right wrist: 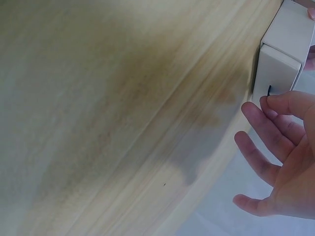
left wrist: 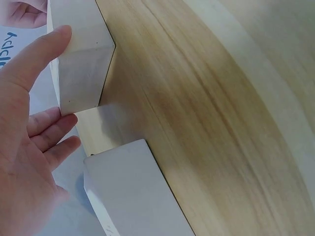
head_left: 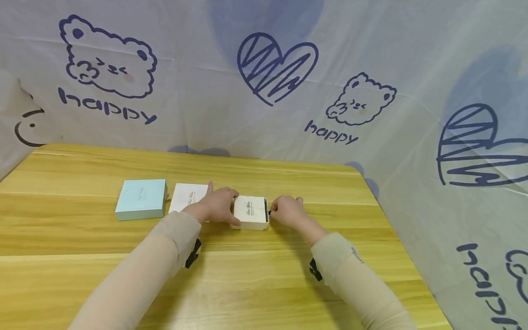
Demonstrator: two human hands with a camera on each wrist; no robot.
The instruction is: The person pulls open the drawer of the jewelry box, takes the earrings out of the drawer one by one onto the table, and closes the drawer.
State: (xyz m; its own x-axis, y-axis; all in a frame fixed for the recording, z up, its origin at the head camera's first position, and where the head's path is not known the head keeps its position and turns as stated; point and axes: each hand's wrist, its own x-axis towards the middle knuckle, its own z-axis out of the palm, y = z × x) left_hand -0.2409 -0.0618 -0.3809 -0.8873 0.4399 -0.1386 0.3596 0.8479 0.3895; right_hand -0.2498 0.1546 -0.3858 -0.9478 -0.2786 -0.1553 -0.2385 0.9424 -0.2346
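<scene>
Small white rectangular cardboard drawer box [head_left: 250,211] flat on the yellow wood-grain table [head_left: 330,192], right of the other boxes, between both hands. Shows dark script lettering on top. Drawer front [right wrist: 277,69] facing right, slightly out of its sleeve, dark gap at that end in the head view. Short thin black pull cord [right wrist: 269,90] on drawer front.

Left hand [head_left: 217,205] clamped on white drawer box: thumb on near side, fingers around far left corner. Right hand [head_left: 287,211] pinching pull cord between thumb and forefinger, other fingers spread, off the box.

Further left, apart: second white rectangular box [head_left: 187,195], also lettered, partly hidden by left hand. Beyond that, larger pale blue rectangular box [head_left: 141,198], lettered on top.

Around: beige long sleeves [head_left: 152,261], black wrist straps [head_left: 193,254]. Behind table: whitish cloth backdrop [head_left: 198,91] with blue bears, hearts, "happy".
</scene>
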